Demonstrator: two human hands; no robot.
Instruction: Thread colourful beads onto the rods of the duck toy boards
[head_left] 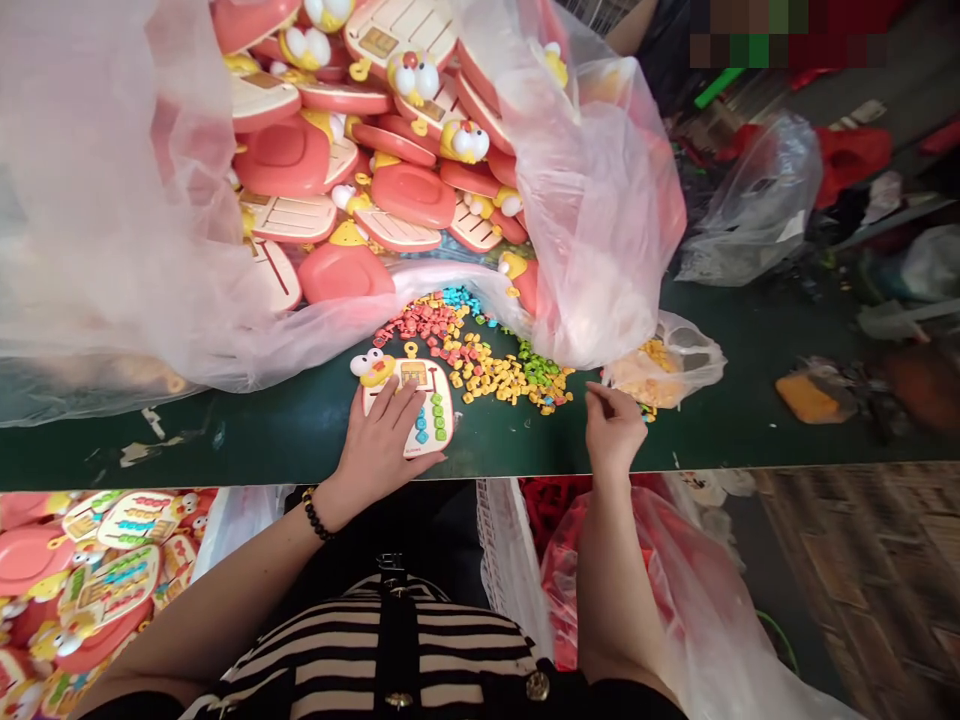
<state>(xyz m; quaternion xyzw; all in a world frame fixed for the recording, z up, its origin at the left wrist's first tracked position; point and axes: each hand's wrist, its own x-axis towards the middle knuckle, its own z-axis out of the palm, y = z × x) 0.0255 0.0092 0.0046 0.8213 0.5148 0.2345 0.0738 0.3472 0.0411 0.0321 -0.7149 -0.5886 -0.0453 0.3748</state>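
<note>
My left hand (376, 440) lies flat with fingers spread over a cream, red-edged toy board (439, 376) on the green table. The board has a yellow duck-like head with bulging white eyes at its upper left, and slots in its face. Green and blue beads stand in two of the slots; my fingers hide others. To the right, my right hand (613, 425) is closed in a pinch just above the table. What its fingertips hold, if anything, is hidden. Between the hands and beyond them spreads a pile of small yellow, green, red and blue beads (499, 380).
A large clear plastic bag (600, 200) full of similar boards stands open behind the beads. Beside my right hand sits a small bag of yellow pieces (656, 375). Beaded boards (139, 520) fill a container below the table's left front edge. An orange lump (806, 400) lies farther right.
</note>
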